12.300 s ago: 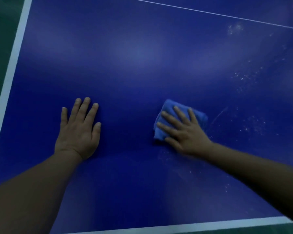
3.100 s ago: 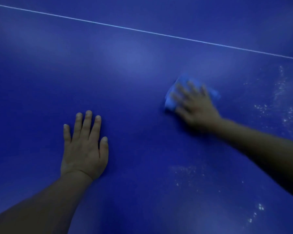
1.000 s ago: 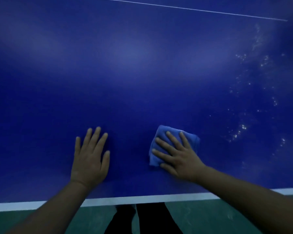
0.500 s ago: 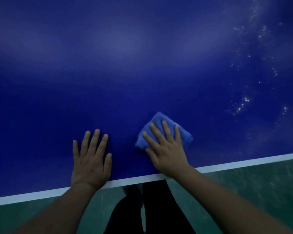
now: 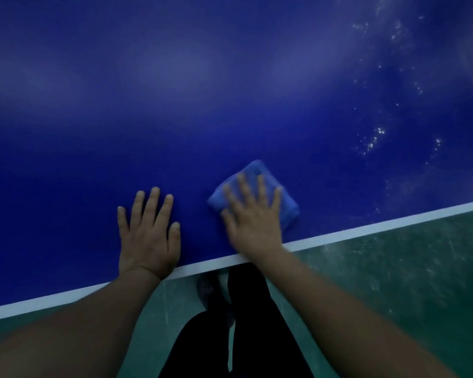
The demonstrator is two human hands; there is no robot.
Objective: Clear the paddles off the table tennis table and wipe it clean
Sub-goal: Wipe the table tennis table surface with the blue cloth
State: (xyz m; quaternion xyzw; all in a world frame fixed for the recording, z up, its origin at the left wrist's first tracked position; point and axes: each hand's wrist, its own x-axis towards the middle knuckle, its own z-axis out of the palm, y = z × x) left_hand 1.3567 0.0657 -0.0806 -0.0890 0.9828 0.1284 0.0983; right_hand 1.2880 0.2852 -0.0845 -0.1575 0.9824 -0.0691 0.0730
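Right hand (image 5: 253, 222) lies flat with fingers spread on the folded blue cloth (image 5: 254, 192), pressing it to the blue surface (image 5: 175, 105) just beside the near white edge; the left hand (image 5: 148, 236) rests flat and empty to its left. No paddles in view. White specks (image 5: 372, 143) sit far right, so the best stroke looks like firm, even pressure, swept rightward in overlapping passes.

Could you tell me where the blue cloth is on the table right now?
In the head view, the cloth lies under the right hand, just right of the left hand, close to the table's white near edge.
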